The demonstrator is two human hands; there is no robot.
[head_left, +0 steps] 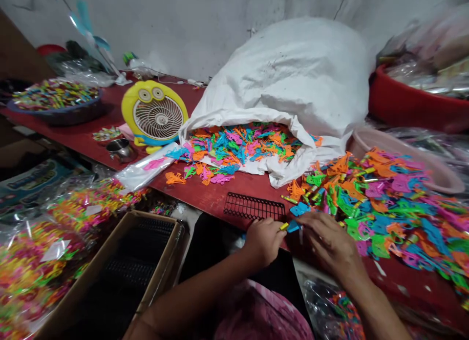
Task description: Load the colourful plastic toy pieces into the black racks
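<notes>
Close to the table's front edge, my left hand [262,240] pinches a small yellow tube [284,226], its fingers closed. My right hand [331,242] has its fingertips closed on a small blue plastic piece [293,226], which meets the yellow tube's end between the hands. Just above them lies another blue plastic piece [299,209]. A black rack with a grid of openings [252,206] rests on the table beyond my left hand. To the right spreads a heap of orange, green, blue and pink plastic pieces [384,218], with yellow tubes among them.
A big white sack [311,61] spills similar pieces onto the red table [198,191]. A yellow fan [161,117] and metal cup [120,150] stand left. A cardboard box [134,217] of black racks sits below. A pink basin [443,176] and red tub [414,105] are right.
</notes>
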